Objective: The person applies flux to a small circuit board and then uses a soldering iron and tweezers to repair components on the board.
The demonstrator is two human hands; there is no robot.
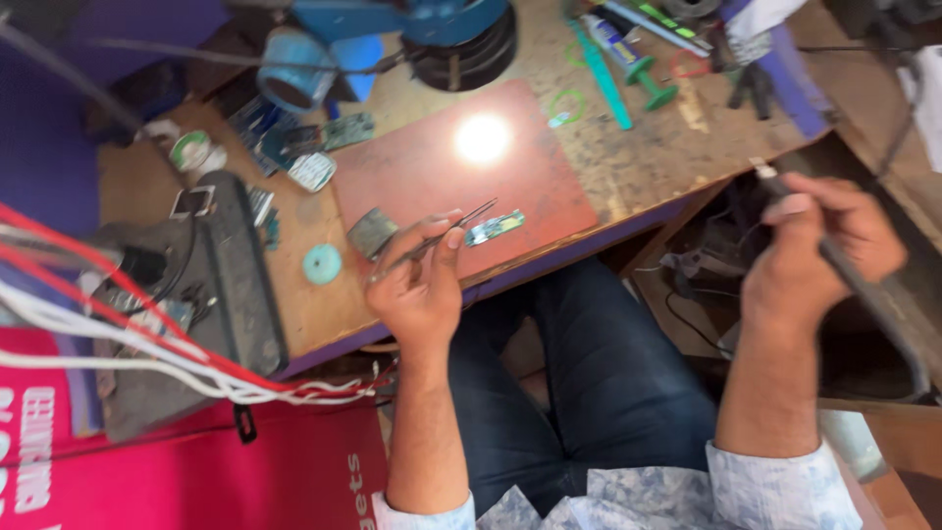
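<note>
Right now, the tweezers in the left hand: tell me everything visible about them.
The tweezers are thin, grey and metallic-looking, two slim arms converging toward a point. The left hand pinches them between thumb and fingers, tips angled up and right over the reddish-brown mat, near a small circuit board. Whether the tips touch anything is unclear.

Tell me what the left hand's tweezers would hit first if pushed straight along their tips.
Probably the small green circuit board on the red mat; the left hand's metal tweezers point just above it, though depth is unclear.
</note>
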